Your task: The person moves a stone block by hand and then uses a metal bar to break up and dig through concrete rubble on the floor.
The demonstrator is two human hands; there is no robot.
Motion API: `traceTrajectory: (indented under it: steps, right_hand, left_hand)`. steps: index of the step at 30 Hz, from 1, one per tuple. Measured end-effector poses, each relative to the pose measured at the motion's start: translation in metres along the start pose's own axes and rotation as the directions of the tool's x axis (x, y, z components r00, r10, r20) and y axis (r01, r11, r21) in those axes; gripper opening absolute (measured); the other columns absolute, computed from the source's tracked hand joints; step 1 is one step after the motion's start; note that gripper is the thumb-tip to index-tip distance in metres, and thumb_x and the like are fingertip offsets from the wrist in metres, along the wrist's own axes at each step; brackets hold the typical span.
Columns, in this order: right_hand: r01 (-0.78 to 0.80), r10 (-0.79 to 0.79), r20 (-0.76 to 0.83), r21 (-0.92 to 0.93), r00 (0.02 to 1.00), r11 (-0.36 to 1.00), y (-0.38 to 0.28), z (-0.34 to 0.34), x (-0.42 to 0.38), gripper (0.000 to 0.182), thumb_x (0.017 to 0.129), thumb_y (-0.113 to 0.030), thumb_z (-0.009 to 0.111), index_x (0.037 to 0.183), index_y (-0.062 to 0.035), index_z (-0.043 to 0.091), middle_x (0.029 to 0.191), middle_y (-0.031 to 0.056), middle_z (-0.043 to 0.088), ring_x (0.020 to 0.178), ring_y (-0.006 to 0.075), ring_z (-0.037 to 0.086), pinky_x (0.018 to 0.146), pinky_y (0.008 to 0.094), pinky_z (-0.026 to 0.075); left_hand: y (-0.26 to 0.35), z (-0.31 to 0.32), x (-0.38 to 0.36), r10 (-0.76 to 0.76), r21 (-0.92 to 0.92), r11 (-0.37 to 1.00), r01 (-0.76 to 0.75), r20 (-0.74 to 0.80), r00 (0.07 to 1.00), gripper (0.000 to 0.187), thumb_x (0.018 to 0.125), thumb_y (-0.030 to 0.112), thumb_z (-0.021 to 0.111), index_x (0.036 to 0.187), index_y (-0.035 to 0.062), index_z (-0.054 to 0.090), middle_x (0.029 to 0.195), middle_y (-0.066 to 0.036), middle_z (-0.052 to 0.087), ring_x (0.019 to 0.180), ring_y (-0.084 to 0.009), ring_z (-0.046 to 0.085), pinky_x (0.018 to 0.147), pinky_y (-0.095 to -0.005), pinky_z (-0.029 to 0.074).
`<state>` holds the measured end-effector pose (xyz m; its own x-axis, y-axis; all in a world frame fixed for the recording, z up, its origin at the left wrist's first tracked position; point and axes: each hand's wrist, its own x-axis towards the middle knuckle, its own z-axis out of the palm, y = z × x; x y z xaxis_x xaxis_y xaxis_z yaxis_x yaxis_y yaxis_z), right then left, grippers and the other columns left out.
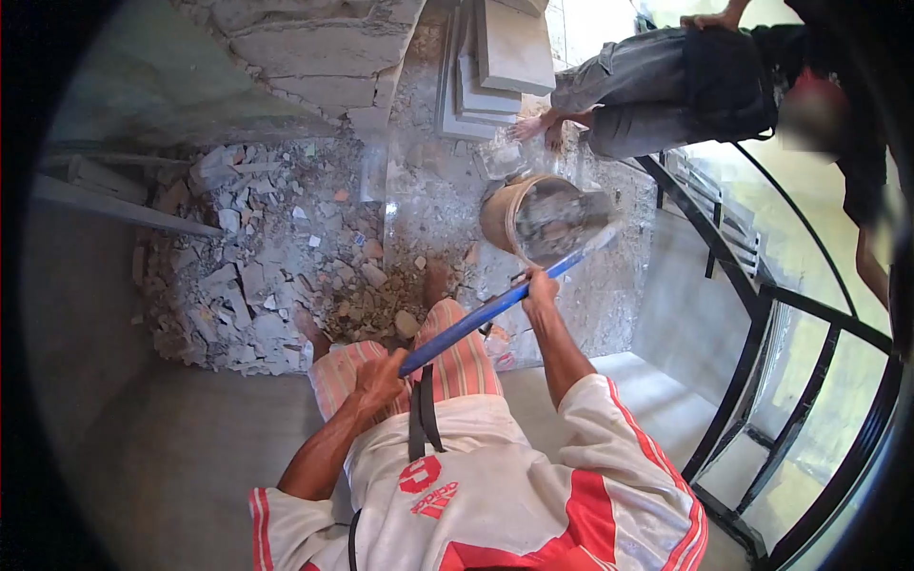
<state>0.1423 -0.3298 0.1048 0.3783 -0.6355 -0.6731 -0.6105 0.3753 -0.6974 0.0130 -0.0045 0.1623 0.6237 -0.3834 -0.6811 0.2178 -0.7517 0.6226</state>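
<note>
Both my hands grip a long tool with a blue handle (466,324), which slants up to the right across my legs. My left hand (381,379) is wrapped round the near end, by my lap. Further along the handle, my right hand (541,288) is closed beside the bucket. The tool's dusty, pale head (606,234) is at the right side of the bucket's mouth; blur hides whether it is a shovel or a hoe. A tan bucket (502,215) leans with its mouth towards the right, and grey rubble (552,224) shows inside.
Broken rubble (252,276) is heaped around my feet and to the left. Pale slabs (514,48) are stacked at the back. Another person (657,86) stands beyond the bucket. A black metal frame (724,419) stands at right; a beam (124,205) lies at left.
</note>
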Motion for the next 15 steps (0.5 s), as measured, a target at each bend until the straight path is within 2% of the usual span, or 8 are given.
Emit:
traceTrajectory:
  steps: [1, 3, 5, 9, 11, 12, 14, 15]
  right_hand:
    - [0.031, -0.031, 0.001, -0.017, 1.000, 0.999, 0.004, 0.003, -0.003, 0.010, 0.071, 0.002, 0.057, 0.074, 0.0042, 0.048, 0.060, 0.0109, 0.049, 0.046, 0.0224, 0.051, 0.041, 0.0375, 0.047]
    - [0.030, -0.030, -0.020, -0.026, 0.999, 0.999, 0.002, 0.002, -0.022, 0.011, 0.071, 0.002, 0.058, 0.074, 0.0044, 0.048, 0.061, 0.0111, 0.050, 0.047, 0.0223, 0.052, 0.042, 0.0370, 0.048]
    - [0.045, -0.046, -0.011, -0.048, 0.999, 0.998, -0.007, 0.000, -0.042, 0.013, 0.072, 0.001, 0.060, 0.075, 0.0048, 0.049, 0.064, 0.0103, 0.052, 0.049, 0.0218, 0.054, 0.044, 0.0354, 0.050]
    - [0.079, -0.080, -0.004, -0.019, 0.997, 0.997, -0.023, 0.017, -0.096, 0.014, 0.072, 0.000, 0.062, 0.076, 0.0047, 0.048, 0.064, 0.0096, 0.052, 0.050, 0.0215, 0.055, 0.045, 0.0340, 0.050]
    - [0.058, -0.055, 0.038, -0.081, 0.998, 0.995, -0.020, 0.028, -0.117, 0.015, 0.072, 0.000, 0.062, 0.076, 0.0037, 0.049, 0.064, 0.0092, 0.051, 0.051, 0.0214, 0.055, 0.046, 0.0352, 0.050]
    - [0.051, -0.047, 0.047, -0.096, 0.998, 0.994, -0.011, 0.032, -0.120, 0.015, 0.072, 0.000, 0.062, 0.076, 0.0037, 0.049, 0.064, 0.0092, 0.051, 0.051, 0.0214, 0.055, 0.046, 0.0352, 0.050]
    - [0.023, -0.002, 0.114, -0.179, 0.993, 0.984, 0.008, 0.046, -0.122, 0.016, 0.072, -0.001, 0.063, 0.075, -0.0001, 0.047, 0.064, 0.0080, 0.048, 0.051, 0.0228, 0.053, 0.048, 0.0391, 0.050]
    - [0.004, 0.028, 0.153, -0.203, 0.988, 0.979, 0.019, 0.060, -0.126, 0.016, 0.072, -0.001, 0.063, 0.075, -0.0001, 0.047, 0.064, 0.0080, 0.048, 0.051, 0.0228, 0.053, 0.048, 0.0391, 0.050]
  left_hand:
    - [-0.020, 0.010, 0.007, -0.001, 0.042, 0.999, 0.004, -0.075, 0.997, 0.024, 0.072, 0.012, 0.057, 0.097, 0.0122, 0.054, 0.075, -0.017, 0.062, 0.075, -0.0377, 0.062, 0.062, -0.0506, 0.045]
    - [-0.051, 0.020, 0.011, 0.005, 0.027, 1.000, -0.003, -0.092, 0.996, 0.021, 0.072, 0.011, 0.056, 0.093, 0.0119, 0.054, 0.075, -0.017, 0.062, 0.075, -0.0374, 0.062, 0.062, -0.0506, 0.045]
    - [-0.052, 0.002, 0.008, 0.007, -0.001, 1.000, -0.007, -0.089, 0.996, 0.015, 0.071, 0.010, 0.056, 0.086, 0.0101, 0.054, 0.073, -0.016, 0.061, 0.075, -0.0368, 0.061, 0.063, -0.0500, 0.044]
    - [-0.074, -0.005, -0.013, 0.048, -0.084, 0.995, -0.051, -0.046, 0.998, 0.025, 0.067, 0.018, 0.064, 0.091, 0.0105, 0.063, 0.076, -0.015, 0.063, 0.074, -0.0346, 0.062, 0.065, -0.0457, 0.046]
    - [-0.067, -0.034, -0.046, 0.072, -0.114, 0.992, -0.057, 0.134, 0.988, 0.023, 0.070, 0.021, 0.062, 0.091, 0.0116, 0.061, 0.078, -0.015, 0.063, 0.078, -0.0350, 0.062, 0.067, -0.0455, 0.046]
    - [-0.071, -0.038, -0.062, 0.059, -0.125, 0.991, -0.042, 0.133, 0.989, 0.023, 0.070, 0.021, 0.062, 0.091, 0.0116, 0.061, 0.078, -0.015, 0.063, 0.078, -0.0350, 0.062, 0.067, -0.0455, 0.046]
    - [-0.081, -0.038, -0.095, 0.064, -0.354, 0.934, 0.035, 0.262, 0.963, 0.036, 0.068, 0.025, 0.065, 0.101, 0.0126, 0.060, 0.081, -0.016, 0.064, 0.079, -0.0346, 0.062, 0.070, -0.0435, 0.047]
    - [-0.084, -0.041, -0.110, 0.018, -0.367, 0.927, 0.076, 0.246, 0.969, 0.036, 0.068, 0.025, 0.065, 0.101, 0.0126, 0.060, 0.081, -0.016, 0.064, 0.079, -0.0346, 0.062, 0.070, -0.0435, 0.047]
